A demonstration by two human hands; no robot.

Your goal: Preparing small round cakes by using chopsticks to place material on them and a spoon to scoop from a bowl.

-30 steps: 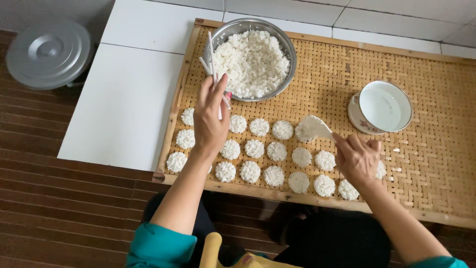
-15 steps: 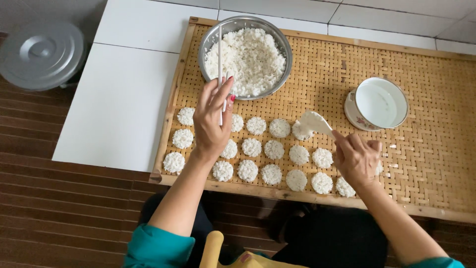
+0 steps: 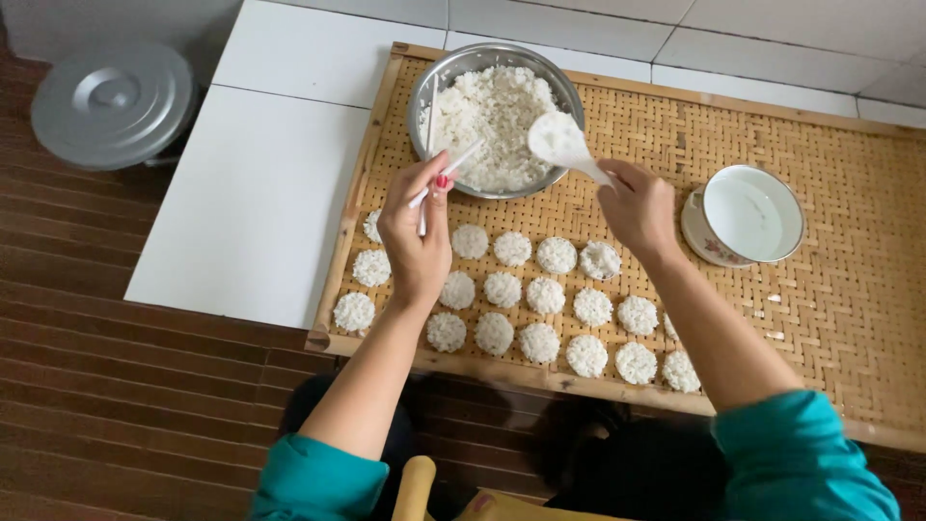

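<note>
holding white chopsticks (image 3: 436, 178), the left hand (image 3: 417, 241) nears the rice bowl (image 3: 495, 118); right hand (image 3: 637, 207) fingers grip a white rice paddle (image 3: 564, 145).

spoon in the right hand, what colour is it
White. The spoon, held by the right hand over the rice bowl, shows clearly in the head view.

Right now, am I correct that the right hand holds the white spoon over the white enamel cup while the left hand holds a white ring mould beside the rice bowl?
Not quite. In the head view the right hand holds the white spoon over the metal bowl of rice, not the white enamel cup, which sits apart to its right. The left hand does hold the white ring mould beside that bowl.
</note>
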